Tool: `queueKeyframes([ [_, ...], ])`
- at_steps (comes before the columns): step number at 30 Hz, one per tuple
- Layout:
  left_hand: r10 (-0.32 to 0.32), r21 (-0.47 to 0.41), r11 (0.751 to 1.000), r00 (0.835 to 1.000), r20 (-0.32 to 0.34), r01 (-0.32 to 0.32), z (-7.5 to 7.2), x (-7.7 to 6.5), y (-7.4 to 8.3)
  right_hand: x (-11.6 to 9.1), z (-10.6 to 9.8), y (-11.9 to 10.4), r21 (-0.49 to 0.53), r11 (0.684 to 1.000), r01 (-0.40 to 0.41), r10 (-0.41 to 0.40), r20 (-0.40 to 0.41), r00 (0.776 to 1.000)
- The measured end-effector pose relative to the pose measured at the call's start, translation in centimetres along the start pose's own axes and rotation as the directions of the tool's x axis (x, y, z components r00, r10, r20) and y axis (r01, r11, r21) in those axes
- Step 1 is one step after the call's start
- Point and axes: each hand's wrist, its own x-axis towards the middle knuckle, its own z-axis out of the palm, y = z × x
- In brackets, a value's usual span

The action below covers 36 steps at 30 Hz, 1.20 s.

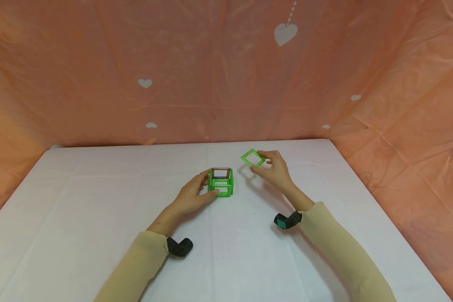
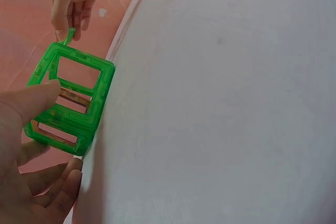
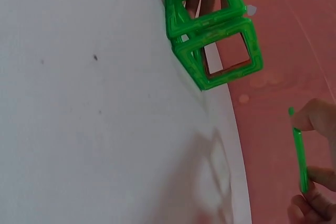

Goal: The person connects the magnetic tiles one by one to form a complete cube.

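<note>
A small boxy structure of green, open-centred magnetic tiles (image 1: 231, 184) stands on the white cloth, with a darker purplish-brown tile (image 1: 229, 173) at its top in the head view. My left hand (image 1: 190, 196) holds it from the left side, the thumb (image 2: 39, 98) laid across its near face. To the right and a bit farther back, my right hand (image 1: 275, 170) pinches a single green square magnetic tile (image 1: 245, 154) by its edge, raised above the cloth. That tile (image 3: 300, 153) appears edge-on in the right wrist view, apart from the structure.
A white cloth (image 1: 79, 201) covers the table. Orange sheeting with pale hearts (image 1: 211, 75) hangs behind and at the sides. Black wrist devices (image 1: 180, 247) sit at both cuffs, close to the tabletop.
</note>
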Motion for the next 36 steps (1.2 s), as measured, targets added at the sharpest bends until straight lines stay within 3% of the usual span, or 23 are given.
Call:
queueKeyframes([
  [11, -0.047, -0.058, 0.997, 0.999, 0.004, 0.047, -0.1, 0.2, -0.2, -0.3, 0.6, -0.9, 0.036, 0.998, 0.052, -0.055, 0.066, 0.996],
  [17, -0.055, -0.057, 0.997, 0.998, 0.009, 0.055, -0.2, 0.2, -0.2, -0.3, 0.9, -1.2, 0.057, 0.991, 0.122, -0.127, 0.101, 0.987],
  [25, -0.056, -0.052, 0.997, 0.998, 0.010, 0.056, -0.2, 0.2, -0.1, -0.2, 1.4, -1.4, 0.095, 0.974, 0.203, -0.216, 0.157, 0.964],
  [36, -0.065, -0.056, 0.996, 0.998, 0.019, 0.066, -0.2, 0.1, 0.0, -0.4, 1.9, -1.8, 0.149, 0.948, 0.280, -0.311, 0.266, 0.912],
])
